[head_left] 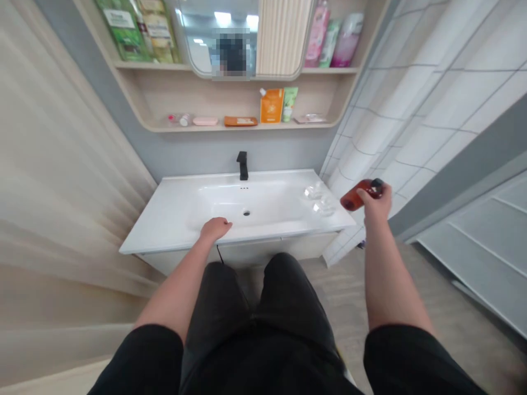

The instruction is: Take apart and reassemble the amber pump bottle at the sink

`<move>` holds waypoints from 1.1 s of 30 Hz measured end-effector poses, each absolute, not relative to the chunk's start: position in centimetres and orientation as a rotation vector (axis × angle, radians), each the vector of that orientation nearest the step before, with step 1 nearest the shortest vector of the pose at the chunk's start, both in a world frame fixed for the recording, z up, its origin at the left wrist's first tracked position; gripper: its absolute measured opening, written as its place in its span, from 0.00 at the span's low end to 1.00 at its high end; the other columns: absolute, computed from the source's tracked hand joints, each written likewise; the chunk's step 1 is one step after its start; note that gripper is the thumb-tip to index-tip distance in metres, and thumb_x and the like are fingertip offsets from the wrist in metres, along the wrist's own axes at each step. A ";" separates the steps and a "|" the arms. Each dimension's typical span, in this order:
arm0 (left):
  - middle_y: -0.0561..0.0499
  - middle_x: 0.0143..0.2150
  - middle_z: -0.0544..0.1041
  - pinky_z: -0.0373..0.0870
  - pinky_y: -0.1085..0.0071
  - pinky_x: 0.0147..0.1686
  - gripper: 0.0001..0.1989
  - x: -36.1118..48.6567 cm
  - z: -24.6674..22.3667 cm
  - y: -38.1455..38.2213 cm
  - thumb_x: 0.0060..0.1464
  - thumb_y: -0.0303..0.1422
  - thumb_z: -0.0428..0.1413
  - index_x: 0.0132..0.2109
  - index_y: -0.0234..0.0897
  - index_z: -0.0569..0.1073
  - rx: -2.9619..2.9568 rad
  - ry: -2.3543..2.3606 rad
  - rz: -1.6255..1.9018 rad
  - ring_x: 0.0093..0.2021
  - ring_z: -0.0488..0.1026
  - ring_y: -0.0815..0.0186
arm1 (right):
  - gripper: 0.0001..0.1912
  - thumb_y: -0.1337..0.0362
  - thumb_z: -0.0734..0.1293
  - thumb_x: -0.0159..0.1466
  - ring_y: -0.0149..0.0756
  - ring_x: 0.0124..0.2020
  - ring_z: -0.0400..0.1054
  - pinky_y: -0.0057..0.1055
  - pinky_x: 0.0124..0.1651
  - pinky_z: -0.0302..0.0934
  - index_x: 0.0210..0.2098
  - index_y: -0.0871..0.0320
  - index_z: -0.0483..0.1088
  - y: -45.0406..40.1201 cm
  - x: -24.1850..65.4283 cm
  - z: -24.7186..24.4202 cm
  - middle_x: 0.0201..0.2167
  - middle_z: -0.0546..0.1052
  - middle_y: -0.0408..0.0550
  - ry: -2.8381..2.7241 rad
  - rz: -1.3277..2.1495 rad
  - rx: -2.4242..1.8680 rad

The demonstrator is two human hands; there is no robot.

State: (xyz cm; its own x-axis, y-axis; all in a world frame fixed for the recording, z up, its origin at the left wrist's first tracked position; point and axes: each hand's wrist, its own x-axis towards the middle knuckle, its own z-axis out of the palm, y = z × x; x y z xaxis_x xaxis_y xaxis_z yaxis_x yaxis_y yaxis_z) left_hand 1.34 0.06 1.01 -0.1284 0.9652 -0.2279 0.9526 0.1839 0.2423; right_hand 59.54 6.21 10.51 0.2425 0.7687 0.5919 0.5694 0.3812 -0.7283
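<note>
Clearly, the brown bottle (352, 198) needs a firm grip near its black cap (376, 184), because its smooth body may slip; it is better to keep the wrist steady and away from the clear dishes (323, 207). The bottle is in the air, just right of the sink (267, 206), tilted, its base toward it. The right hand (379, 204) grips it, with the arm stretched forward. The left hand (214, 228) is at the sink's front edge, palm down; how closed its fingers are, I cannot tell.
</note>
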 end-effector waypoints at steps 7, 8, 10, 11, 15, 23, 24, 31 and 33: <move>0.42 0.61 0.85 0.77 0.62 0.60 0.23 6.6 4.5 -4.6 0.76 0.41 0.49 0.67 0.39 0.80 1.963 1.749 0.848 0.54 0.82 0.57 | 0.41 0.45 0.82 0.56 0.57 0.62 0.77 0.56 0.69 0.70 0.64 0.52 0.72 -3.4 43.2 4.4 0.61 0.81 0.57 -1.697 0.764 -1.072; 0.42 0.60 0.85 0.78 0.62 0.57 0.23 7.9 5.5 -6.0 0.77 0.42 0.49 0.68 0.40 0.79 2.021 1.593 0.922 0.52 0.82 0.58 | 0.39 0.46 0.81 0.58 0.56 0.64 0.77 0.56 0.71 0.68 0.65 0.51 0.72 -4.5 41.1 4.1 0.62 0.81 0.56 -1.760 0.830 -1.010; 0.43 0.57 0.84 0.78 0.63 0.54 0.24 10.2 7.7 -8.9 0.77 0.43 0.50 0.72 0.44 0.76 2.185 1.278 0.934 0.50 0.81 0.59 | 0.38 0.49 0.81 0.59 0.55 0.63 0.77 0.53 0.71 0.68 0.65 0.51 0.72 -6.1 37.9 4.0 0.63 0.81 0.54 -1.877 0.955 -0.859; 0.44 0.57 0.83 0.78 0.62 0.54 0.24 11.0 8.7 -10.1 0.77 0.43 0.52 0.73 0.45 0.75 2.255 1.203 0.909 0.50 0.81 0.58 | 0.37 0.50 0.81 0.59 0.54 0.62 0.78 0.52 0.70 0.69 0.65 0.51 0.72 -6.7 36.9 4.2 0.61 0.82 0.52 -1.924 1.008 -0.794; 0.45 0.51 0.82 0.76 0.62 0.52 0.18 11.5 11.5 -12.6 0.76 0.40 0.54 0.65 0.45 0.80 2.347 1.176 0.853 0.47 0.80 0.58 | 0.32 0.54 0.81 0.60 0.50 0.55 0.80 0.46 0.64 0.72 0.60 0.52 0.75 -7.8 34.9 5.5 0.55 0.84 0.48 -2.025 1.148 -0.654; 0.45 0.39 0.84 0.71 0.62 0.42 0.16 12.7 11.7 -14.0 0.75 0.48 0.55 0.43 0.44 0.78 2.353 1.681 0.607 0.41 0.81 0.53 | 0.27 0.64 0.80 0.54 0.49 0.51 0.79 0.42 0.57 0.72 0.52 0.50 0.76 -10.9 32.9 7.5 0.52 0.83 0.47 -2.146 1.040 -0.665; 0.44 0.41 0.85 0.72 0.61 0.43 0.15 13.0 11.7 -14.5 0.75 0.47 0.54 0.45 0.44 0.78 2.378 1.694 0.621 0.42 0.82 0.52 | 0.25 0.65 0.80 0.54 0.48 0.49 0.79 0.41 0.55 0.72 0.50 0.51 0.76 -11.1 33.0 7.7 0.50 0.83 0.46 -2.164 1.032 -0.664; 0.45 0.44 0.87 0.72 0.60 0.43 0.14 12.9 12.0 -15.7 0.76 0.45 0.52 0.52 0.46 0.79 2.410 1.634 0.622 0.43 0.84 0.51 | 0.25 0.66 0.80 0.52 0.48 0.47 0.77 0.40 0.53 0.71 0.48 0.50 0.75 -11.6 33.6 8.3 0.46 0.81 0.46 -2.187 0.889 -0.770; 0.44 0.43 0.86 0.73 0.60 0.44 0.15 12.8 12.1 -15.6 0.76 0.46 0.52 0.48 0.45 0.79 2.424 1.633 0.634 0.43 0.83 0.51 | 0.24 0.66 0.81 0.52 0.49 0.47 0.77 0.41 0.54 0.71 0.46 0.50 0.74 -11.9 33.4 8.4 0.46 0.81 0.46 -2.214 0.906 -0.748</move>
